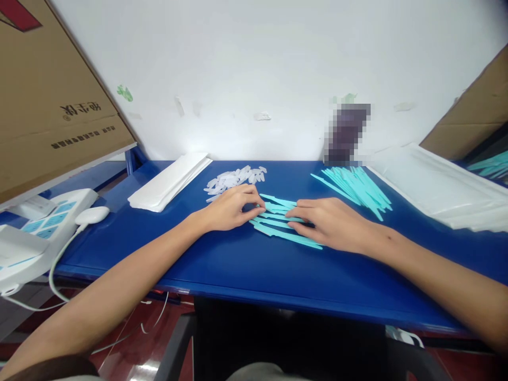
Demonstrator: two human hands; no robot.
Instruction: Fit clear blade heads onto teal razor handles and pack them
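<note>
Several turquoise eyebrow razors lie loosely fanned across the middle of the blue table, blade ends to the left. My left hand pinches thumb and forefinger at the blade end of one razor; whether a small cap is between the fingertips I cannot make out. My right hand has its fingers and thumb closed around the handle end of a razor in the same group. Just behind my left hand is a loose pile of small translucent caps. A larger heap of turquoise razors lies beyond my right hand.
Flat white sleeves are stacked at the back left. Clear plastic bags cover the right side. A white device with a cable stands at the left, below a cardboard box. A white wall closes the back; a dark blurred object leans there.
</note>
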